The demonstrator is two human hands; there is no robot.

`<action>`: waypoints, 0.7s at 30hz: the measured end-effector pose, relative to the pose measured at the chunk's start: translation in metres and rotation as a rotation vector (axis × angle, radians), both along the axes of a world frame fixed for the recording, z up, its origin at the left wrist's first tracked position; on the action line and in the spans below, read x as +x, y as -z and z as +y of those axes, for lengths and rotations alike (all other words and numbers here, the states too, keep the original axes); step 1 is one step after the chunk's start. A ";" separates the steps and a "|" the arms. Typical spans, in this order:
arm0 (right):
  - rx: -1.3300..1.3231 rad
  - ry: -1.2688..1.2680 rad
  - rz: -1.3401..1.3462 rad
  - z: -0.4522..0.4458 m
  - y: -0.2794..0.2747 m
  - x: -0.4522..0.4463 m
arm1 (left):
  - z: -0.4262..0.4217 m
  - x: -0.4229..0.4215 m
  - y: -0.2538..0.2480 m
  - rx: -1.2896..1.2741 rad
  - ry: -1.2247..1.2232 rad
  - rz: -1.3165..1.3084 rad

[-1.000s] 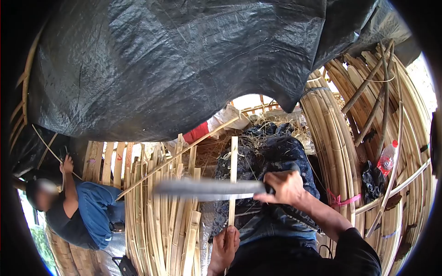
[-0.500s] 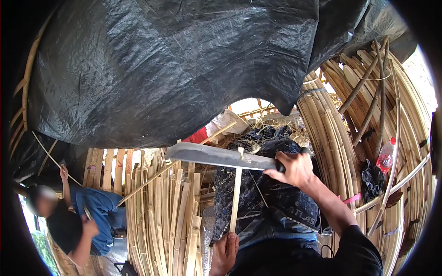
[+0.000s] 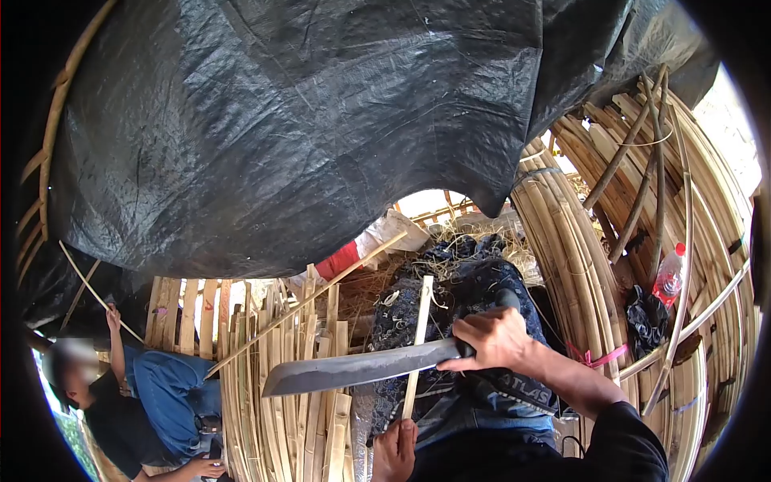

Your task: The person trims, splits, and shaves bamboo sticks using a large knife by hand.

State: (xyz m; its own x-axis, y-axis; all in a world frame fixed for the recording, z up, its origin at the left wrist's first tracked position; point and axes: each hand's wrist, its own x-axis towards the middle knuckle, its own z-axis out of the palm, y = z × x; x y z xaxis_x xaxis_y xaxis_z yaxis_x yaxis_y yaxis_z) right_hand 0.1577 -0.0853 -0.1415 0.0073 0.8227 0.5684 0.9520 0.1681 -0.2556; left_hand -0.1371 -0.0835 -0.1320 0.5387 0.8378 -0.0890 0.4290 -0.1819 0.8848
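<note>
My right hand [image 3: 491, 341] is closed round the dark handle of a machete [image 3: 353, 368]. Its wide blade points left and crosses a narrow bamboo strip [image 3: 421, 321]. The blade looks to be against the strip, about halfway along it, though I cannot tell if they touch. My left hand [image 3: 393, 451] grips the lower end of that strip, which stands up over my lap. A thin curled shaving [image 3: 438, 300] hangs near the strip's upper end. Dark patterned cloth [image 3: 474, 313] covers my legs beneath.
Split bamboo slats [image 3: 273, 418] stand at the left; more bundled bamboo [image 3: 566, 241] leans at the right. A person [image 3: 104, 410] sits at far left, holding a thin strip. A black tarp [image 3: 305, 120] hangs overhead. A bottle with a red cap [image 3: 669, 275] is at the right.
My right hand has brought the machete down along the strip, from near its top to about the middle. My left hand stays at the lower end. The other person's lower hand has moved down.
</note>
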 end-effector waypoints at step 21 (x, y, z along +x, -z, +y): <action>-0.145 0.108 0.090 -0.008 -0.002 0.000 | -0.012 0.001 -0.002 -0.110 -0.100 -0.083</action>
State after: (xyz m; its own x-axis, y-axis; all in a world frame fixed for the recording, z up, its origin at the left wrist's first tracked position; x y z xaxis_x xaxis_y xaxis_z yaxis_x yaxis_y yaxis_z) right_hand 0.1575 -0.0932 -0.1396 0.1458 0.8876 0.4370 0.9347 0.0212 -0.3549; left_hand -0.1365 -0.0955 -0.1296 0.4622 0.8753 -0.1419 0.3644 -0.0416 0.9303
